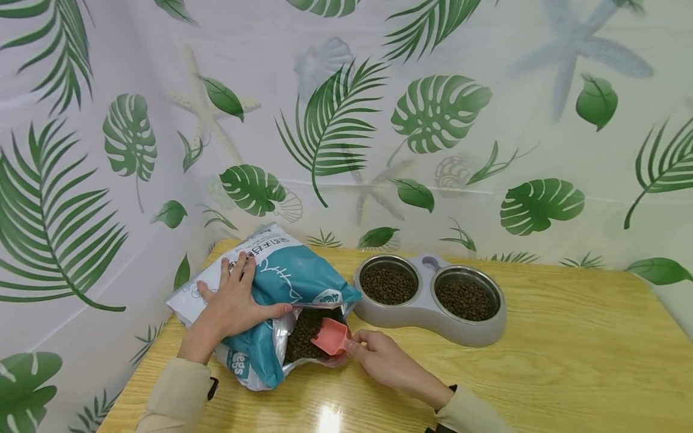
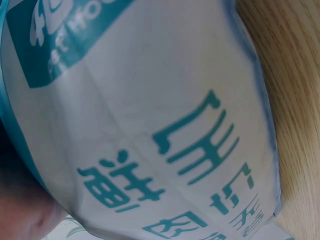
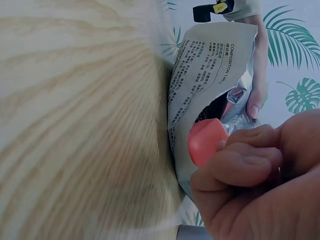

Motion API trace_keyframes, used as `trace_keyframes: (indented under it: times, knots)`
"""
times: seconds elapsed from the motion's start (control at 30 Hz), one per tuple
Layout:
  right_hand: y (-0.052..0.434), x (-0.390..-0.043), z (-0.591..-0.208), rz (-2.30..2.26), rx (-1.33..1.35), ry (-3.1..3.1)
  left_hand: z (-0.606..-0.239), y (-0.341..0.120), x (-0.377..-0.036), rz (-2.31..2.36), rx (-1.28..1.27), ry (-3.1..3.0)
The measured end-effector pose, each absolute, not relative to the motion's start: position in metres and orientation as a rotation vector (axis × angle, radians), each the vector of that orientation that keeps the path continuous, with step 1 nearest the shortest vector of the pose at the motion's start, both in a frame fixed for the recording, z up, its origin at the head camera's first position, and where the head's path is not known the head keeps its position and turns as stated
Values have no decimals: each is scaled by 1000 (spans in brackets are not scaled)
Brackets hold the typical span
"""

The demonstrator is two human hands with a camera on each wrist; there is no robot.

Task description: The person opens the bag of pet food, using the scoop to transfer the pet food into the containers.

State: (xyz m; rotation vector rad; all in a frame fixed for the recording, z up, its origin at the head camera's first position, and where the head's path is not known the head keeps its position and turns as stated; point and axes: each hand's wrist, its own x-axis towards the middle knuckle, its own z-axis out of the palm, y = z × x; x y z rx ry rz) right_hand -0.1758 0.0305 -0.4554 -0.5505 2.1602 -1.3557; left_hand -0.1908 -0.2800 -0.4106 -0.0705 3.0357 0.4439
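The left hand [image 1: 234, 300] lies spread on top of the food bag [image 1: 271, 294], fingers nearly straight and the thumb at the rim of the bag's open mouth; the right hand [image 1: 379, 355] pinches the handle of a pink scoop [image 1: 330, 335] with curled fingers. The scoop sits in the bag's mouth, just left of the right hand — its long axis runs from that hand up-left into the kibble; the bag lies on its side, mouth toward the right hand.

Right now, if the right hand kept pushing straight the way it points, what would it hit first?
Probably the kibble inside the open food bag: the right hand points its pink scoop into the bag's mouth, though depth is unclear.
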Motion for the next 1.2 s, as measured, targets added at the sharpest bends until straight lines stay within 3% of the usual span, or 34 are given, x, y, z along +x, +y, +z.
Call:
trace_keyframes:
  times: [0.37, 0.9, 1.2]
  knots:
    - [30, -176, -464, -1305, -644, 2175, -409, -280, -189, 458, -78, 3030]
    - [35, -176, -469, -1571, -354, 1543, -409, -279, -190, 454, -73, 3033]
    - [52, -175, -469, -1647, -354, 1360, -408, -279, -190, 450, -75, 3031]
